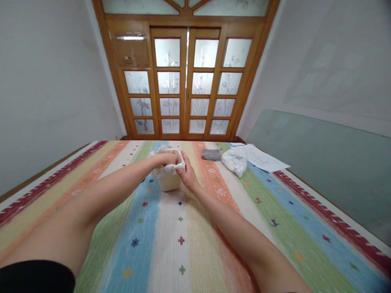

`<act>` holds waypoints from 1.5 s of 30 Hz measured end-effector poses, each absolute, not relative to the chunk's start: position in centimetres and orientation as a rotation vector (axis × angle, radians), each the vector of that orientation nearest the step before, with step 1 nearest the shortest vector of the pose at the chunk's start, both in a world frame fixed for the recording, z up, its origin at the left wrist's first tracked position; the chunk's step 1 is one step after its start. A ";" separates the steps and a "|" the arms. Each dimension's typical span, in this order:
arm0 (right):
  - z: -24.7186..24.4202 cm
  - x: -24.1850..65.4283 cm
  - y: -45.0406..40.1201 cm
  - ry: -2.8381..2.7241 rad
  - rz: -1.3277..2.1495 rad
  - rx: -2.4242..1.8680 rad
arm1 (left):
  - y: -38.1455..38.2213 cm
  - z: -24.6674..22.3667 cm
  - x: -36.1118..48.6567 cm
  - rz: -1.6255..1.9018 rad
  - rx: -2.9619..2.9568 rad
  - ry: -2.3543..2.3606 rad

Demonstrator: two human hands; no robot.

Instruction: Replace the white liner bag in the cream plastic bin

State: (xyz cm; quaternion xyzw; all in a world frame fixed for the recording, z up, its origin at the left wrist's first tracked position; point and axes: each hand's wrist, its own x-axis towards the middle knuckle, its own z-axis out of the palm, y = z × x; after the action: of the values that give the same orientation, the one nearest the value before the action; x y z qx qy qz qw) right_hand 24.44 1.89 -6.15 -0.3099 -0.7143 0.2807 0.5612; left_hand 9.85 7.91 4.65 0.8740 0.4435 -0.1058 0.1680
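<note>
A small cream-white bin (169, 182) stands on the striped cloth ahead of me, with a thin white plastic bag (156, 171) lining it and folded out over its rim. My left hand (170, 158) reaches down into the bin's mouth; its fingers are mostly hidden inside the bag. On the right side, my right hand (188, 175) grips the bin at its rim, thumb towards me and fingers along the far side, over the bag's edge.
Right of the bin lie a folded grey cloth (211, 154), a crumpled white plastic bag (235, 161) and printed paper sheets (266, 160). A multicoloured striped cloth (180, 223) covers the surface. Wooden glazed doors (186, 78) stand beyond; walls flank both sides.
</note>
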 end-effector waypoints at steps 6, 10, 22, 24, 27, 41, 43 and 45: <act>-6.2 24.6 1.7 -1.663 0.641 -0.772 | 7.1 6.4 8.6 -0.350 2.401 1.235; -6.5 24.7 1.9 -1.660 0.630 -0.792 | 5.9 8.9 7.1 -0.325 2.180 1.225; -3.6 24.6 -0.7 -1.696 0.263 -0.581 | 2.8 12.3 5.2 -0.371 2.213 0.994; -3.1 24.1 -1.1 -1.666 0.262 -0.590 | 2.9 11.8 5.2 -0.381 2.259 0.989; -2.8 23.4 -1.3 -1.606 0.273 -0.621 | 3.2 11.1 5.2 -0.341 2.312 0.965; -4.4 24.3 0.7 -1.783 0.307 -0.634 | 3.8 10.9 4.5 -0.059 2.230 0.875; -4.4 24.3 0.8 -1.778 0.313 -0.635 | 4.0 10.7 4.8 -0.068 2.278 0.872; -4.4 24.4 0.9 -1.770 0.309 -0.624 | 4.2 10.3 5.2 -0.090 2.320 0.861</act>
State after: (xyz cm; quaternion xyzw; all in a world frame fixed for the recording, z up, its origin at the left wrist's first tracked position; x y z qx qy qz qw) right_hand 24.43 0.91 -4.38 -0.2669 -0.7574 0.1322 0.5811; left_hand 5.24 4.19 10.28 0.8856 0.3285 -0.0344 0.3264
